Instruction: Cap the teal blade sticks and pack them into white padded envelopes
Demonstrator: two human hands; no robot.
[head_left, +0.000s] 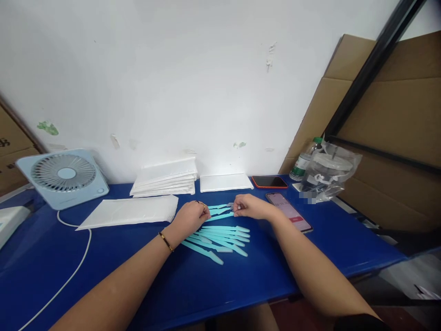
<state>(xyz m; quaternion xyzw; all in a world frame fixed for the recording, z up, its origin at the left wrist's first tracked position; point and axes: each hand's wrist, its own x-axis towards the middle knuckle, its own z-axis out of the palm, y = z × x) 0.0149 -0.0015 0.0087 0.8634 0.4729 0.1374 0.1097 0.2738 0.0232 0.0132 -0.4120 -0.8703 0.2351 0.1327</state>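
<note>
Several thin turquoise plastic sticks (220,236) with grey tips lie side by side on the blue table (103,276). My left hand (189,217), with a ring and a wrist bracelet, pinches the near end of a few turquoise sticks. My right hand (250,207) pinches their other end, so both hands hold the same small bunch (220,211) just above the table, behind the loose row.
A flat white pouch (131,211) lies left of my hands; a stack of white pouches (165,177) and another pouch (225,182) sit by the wall. Light blue fan (64,177) with a white cable, two phones (289,211) (269,182), a bottle and a plastic bag (327,172) on the right.
</note>
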